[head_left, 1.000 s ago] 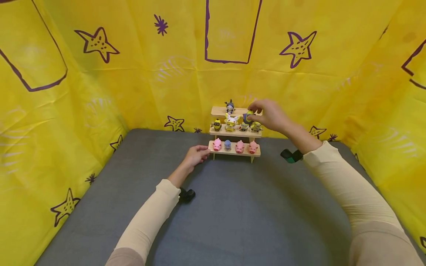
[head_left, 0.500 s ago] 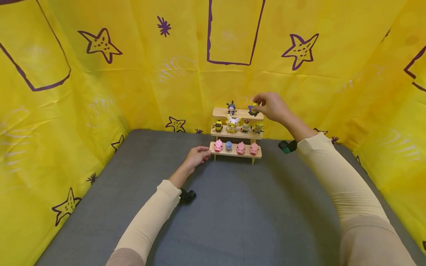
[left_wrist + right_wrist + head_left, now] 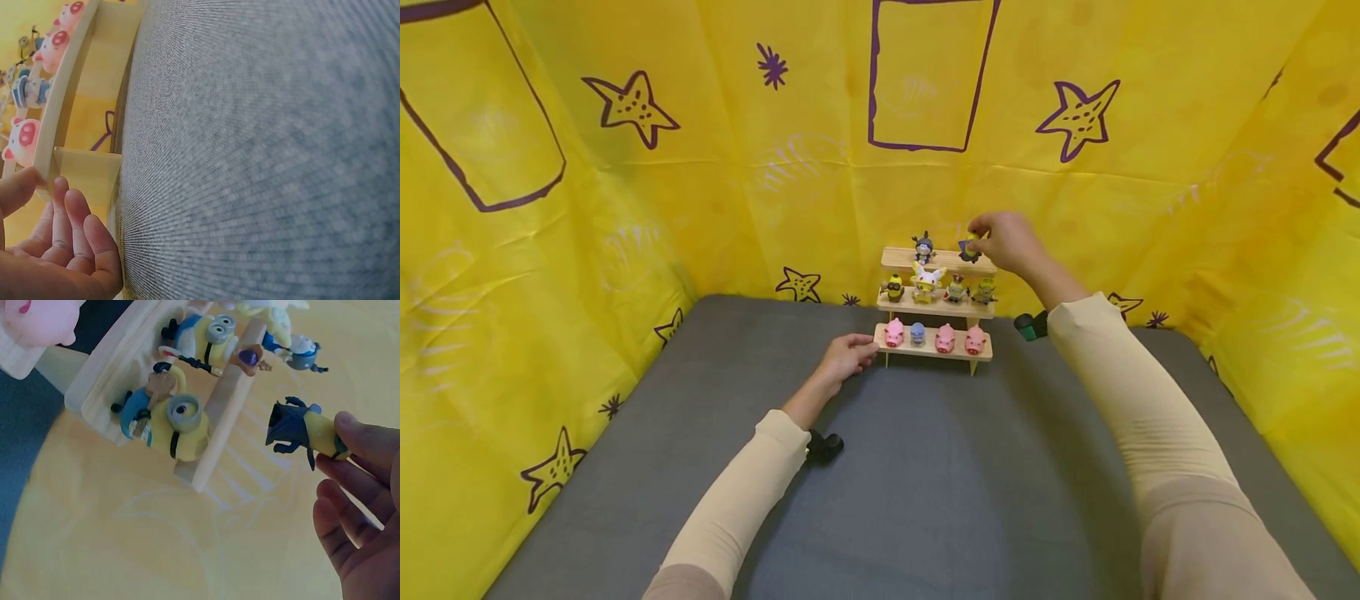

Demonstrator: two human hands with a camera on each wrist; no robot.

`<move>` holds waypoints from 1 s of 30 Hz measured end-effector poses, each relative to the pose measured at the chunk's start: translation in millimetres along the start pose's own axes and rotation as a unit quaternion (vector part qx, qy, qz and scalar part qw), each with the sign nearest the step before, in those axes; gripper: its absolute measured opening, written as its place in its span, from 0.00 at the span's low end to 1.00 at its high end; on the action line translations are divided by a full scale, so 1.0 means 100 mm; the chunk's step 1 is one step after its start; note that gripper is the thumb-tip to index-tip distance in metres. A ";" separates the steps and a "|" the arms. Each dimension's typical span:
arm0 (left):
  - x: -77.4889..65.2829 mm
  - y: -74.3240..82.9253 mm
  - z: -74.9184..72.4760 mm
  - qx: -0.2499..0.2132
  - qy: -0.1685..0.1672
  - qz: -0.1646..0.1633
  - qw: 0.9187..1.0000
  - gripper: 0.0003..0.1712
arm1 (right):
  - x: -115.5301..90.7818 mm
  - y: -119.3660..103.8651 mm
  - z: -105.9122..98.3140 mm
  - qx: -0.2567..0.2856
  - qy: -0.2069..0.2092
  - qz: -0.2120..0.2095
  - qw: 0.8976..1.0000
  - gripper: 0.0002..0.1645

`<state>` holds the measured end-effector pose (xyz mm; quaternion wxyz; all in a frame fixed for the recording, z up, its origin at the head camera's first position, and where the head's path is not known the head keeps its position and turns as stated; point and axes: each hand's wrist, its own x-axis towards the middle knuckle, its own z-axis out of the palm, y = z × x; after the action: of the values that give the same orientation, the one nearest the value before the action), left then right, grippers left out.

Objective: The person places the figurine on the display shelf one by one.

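A three-tier wooden display stand (image 3: 945,260) holds small toy figurines. At the left end of its lowest shelf, my left hand (image 3: 844,358) pinches the board, thumb above and fingertips below, as the left wrist view shows. My right hand (image 3: 1006,239) pinches a yellow minion figurine (image 3: 319,432) in dark clothing by its head. This minion is at the top shelf's right end; whether its base touches the board I cannot tell. A dark-capped figurine (image 3: 923,247) stands at that shelf's left.
Several figurines fill the middle shelf, among them a white-eared figurine (image 3: 927,282) and a one-eyed minion (image 3: 181,422). Below are three pink pigs, one a pig (image 3: 894,332) at left, and a blue figurine (image 3: 917,335). Yellow patterned cloth (image 3: 715,208) hangs behind the grey tabletop (image 3: 880,483).
My right hand has lifted the minion from before the middle shelf up to the top shelf's right end, then lowered it slightly. The left hand keeps its grip on the stand.
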<state>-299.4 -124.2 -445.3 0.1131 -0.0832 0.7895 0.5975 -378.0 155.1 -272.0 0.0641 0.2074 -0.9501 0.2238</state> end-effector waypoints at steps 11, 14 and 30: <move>-0.02 -0.01 0.01 -0.007 0.006 0.009 1.000 0.20 | 0.06 0.02 0.15 -0.006 0.016 -0.009 1.000 0.18; -0.04 -0.03 0.01 -0.005 0.007 0.008 1.000 0.20 | 0.06 0.05 0.22 -0.009 0.023 -0.005 1.000 0.17; -0.08 -0.02 0.01 -0.001 0.011 0.012 1.000 0.19 | 0.09 0.09 0.27 -0.001 0.005 0.031 1.000 0.22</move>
<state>-291.5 -123.5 -445.1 0.0967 -0.0807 0.7908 0.5989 -390.8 146.6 -297.6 0.0624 0.1766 -0.9560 0.2259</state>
